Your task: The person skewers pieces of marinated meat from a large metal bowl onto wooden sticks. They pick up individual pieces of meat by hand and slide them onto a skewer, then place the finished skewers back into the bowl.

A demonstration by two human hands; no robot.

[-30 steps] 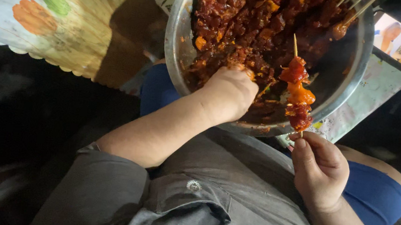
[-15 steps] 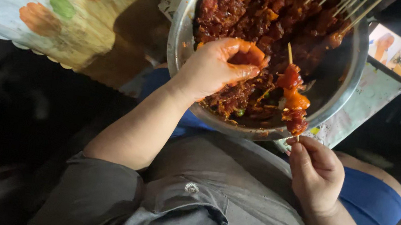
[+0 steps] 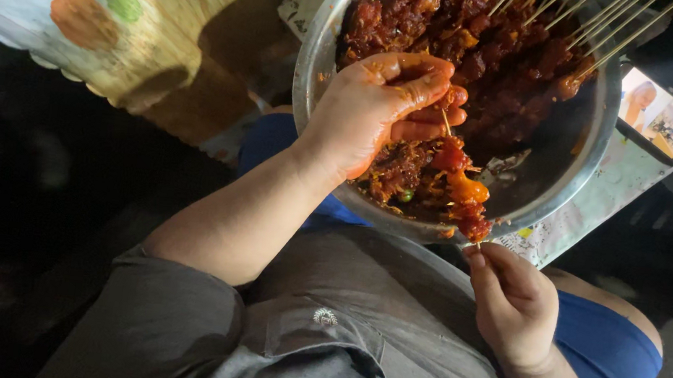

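Person, seen from above. Grey short-sleeved shirt (image 3: 353, 343), small pale emblem on chest pocket flap, sleeve ending above the left elbow. Blue shorts (image 3: 605, 350) beside the right hand (image 3: 513, 306). Left hand (image 3: 375, 109) smeared with orange-red marinade.

One view only: your head camera looks steeply down, close over your lap, bowl (image 3: 316, 68) far, hands mid-frame, knees at the near edge.
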